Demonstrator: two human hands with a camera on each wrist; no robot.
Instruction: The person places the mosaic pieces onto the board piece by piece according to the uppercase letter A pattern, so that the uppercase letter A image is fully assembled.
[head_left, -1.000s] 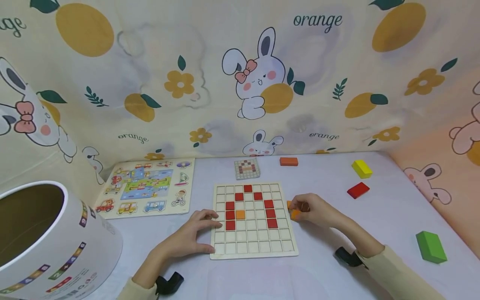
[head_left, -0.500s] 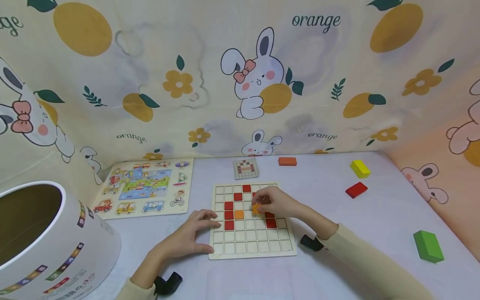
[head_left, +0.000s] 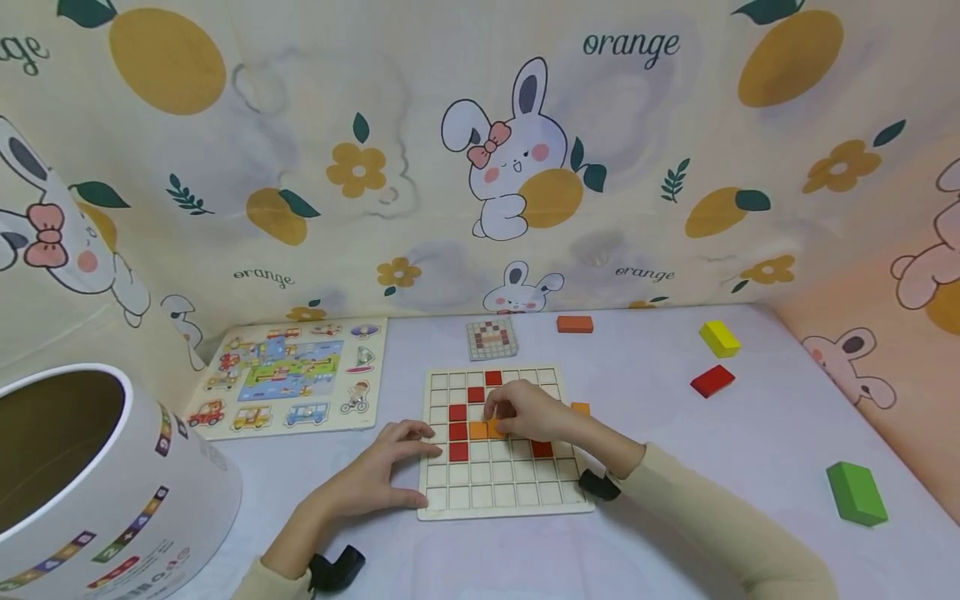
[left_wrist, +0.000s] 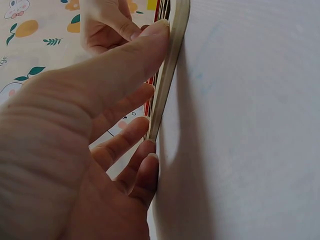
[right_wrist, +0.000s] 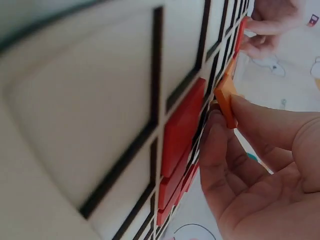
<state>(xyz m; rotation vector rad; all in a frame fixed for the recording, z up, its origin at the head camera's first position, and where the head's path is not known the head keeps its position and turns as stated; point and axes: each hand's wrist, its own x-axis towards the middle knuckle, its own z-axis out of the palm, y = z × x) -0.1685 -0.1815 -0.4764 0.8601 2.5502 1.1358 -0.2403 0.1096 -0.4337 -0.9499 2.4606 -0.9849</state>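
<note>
My right hand [head_left: 528, 410] pinches a square orange tile [right_wrist: 226, 99] between thumb and fingers, over the gridded wooden board [head_left: 502, 496]. That tile is tilted against the grid, just right of another orange tile [head_left: 477, 431] lying in a cell. Several red tiles [head_left: 458, 451] sit in other cells, and some are hidden by this hand. At the board's left edge rests my left hand [head_left: 371, 475]. Its thumb and fingertips touch the rim [left_wrist: 162, 92], spread and lightly bent. A further orange tile [head_left: 581, 409] lies by the board's right edge.
A small pattern card [head_left: 492, 338] and an orange block [head_left: 575, 324] are behind the board. Yellow [head_left: 720, 339], red [head_left: 712, 381] and green [head_left: 857, 493] blocks lie to the right. Leftward are a vehicle puzzle [head_left: 292, 375] and a large white drum [head_left: 157, 500].
My right hand has carried an orange tile leftward from beside the board to the cell area near the other orange tile. My left hand has stayed at the board's edge.
</note>
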